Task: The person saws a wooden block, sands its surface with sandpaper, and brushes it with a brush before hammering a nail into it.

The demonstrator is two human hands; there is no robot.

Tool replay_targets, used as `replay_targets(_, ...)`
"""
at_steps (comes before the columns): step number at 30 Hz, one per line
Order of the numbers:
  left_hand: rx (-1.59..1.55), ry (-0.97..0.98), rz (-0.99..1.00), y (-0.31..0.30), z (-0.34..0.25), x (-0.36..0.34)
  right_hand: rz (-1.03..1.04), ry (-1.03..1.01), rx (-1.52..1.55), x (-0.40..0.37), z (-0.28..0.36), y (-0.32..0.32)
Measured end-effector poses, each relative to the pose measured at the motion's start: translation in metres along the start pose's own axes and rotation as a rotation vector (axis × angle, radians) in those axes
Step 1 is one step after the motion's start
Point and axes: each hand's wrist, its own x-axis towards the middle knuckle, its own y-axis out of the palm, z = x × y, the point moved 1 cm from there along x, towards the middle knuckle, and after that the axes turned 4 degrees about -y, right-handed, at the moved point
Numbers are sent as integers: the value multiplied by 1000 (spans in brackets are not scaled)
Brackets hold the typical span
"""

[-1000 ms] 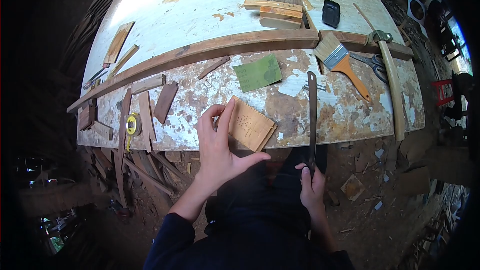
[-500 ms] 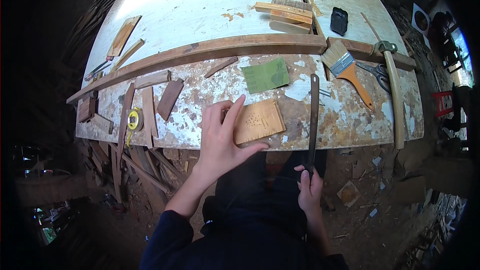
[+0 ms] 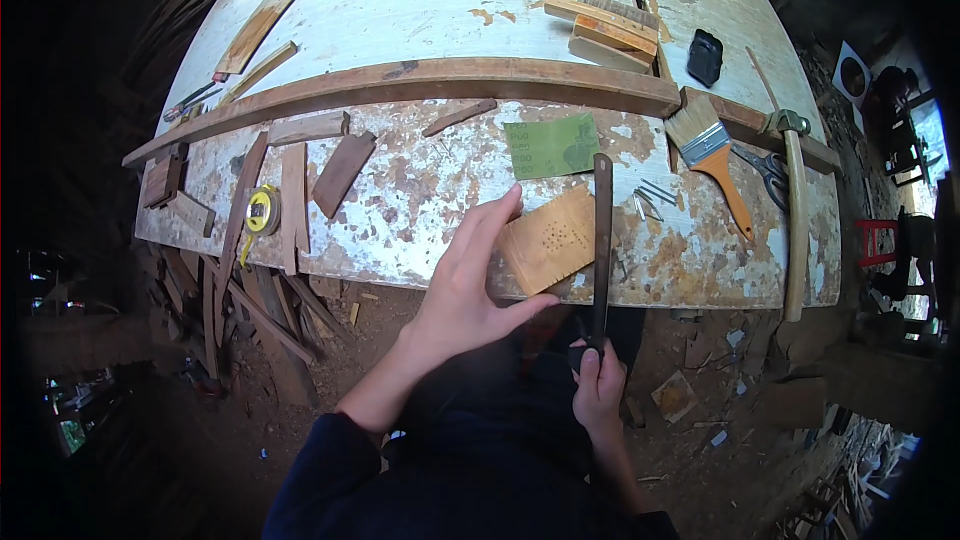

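Observation:
My left hand (image 3: 468, 275) is at the left side of a small wooden block (image 3: 550, 240), fingers stretched and thumb apart, the thumb near the block's front edge. The block has a patch of small dark dots on its top face and fine notches along its near edge. My right hand (image 3: 599, 385) is closed round the dark handle of a long, narrow metal blade (image 3: 602, 240) with a hole near its tip. It points up and away, overlapping the block's right end in this view. Just beyond the block lies a green sandpaper sheet (image 3: 553, 146).
A long wooden beam (image 3: 450, 78) crosses the worn workbench (image 3: 420, 230). To the right are nails (image 3: 655, 193), a paintbrush (image 3: 715, 155), scissors (image 3: 768, 175) and a hammer (image 3: 793, 210). A yellow tape measure (image 3: 262, 210) and wood offcuts (image 3: 345, 175) lie left.
The view has shifted a little. The block has turned slightly counterclockwise, my left hand staying beside it. My right hand has brought the blade leftward, to the block's right end.

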Motion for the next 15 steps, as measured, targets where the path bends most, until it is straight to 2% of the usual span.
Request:
replay_targets(7, -33, -8, -3, -6, 13, -8, 72, -2, -114, -2, 3, -1)
replay_targets(11, -161, -63, -44, -2, 19, -11, 96, -69, -190, -1, 2, 4)
replay_targets(15, -155, -79, -37, -5, 20, -9, 76, -141, -262, 4, 4, 10)
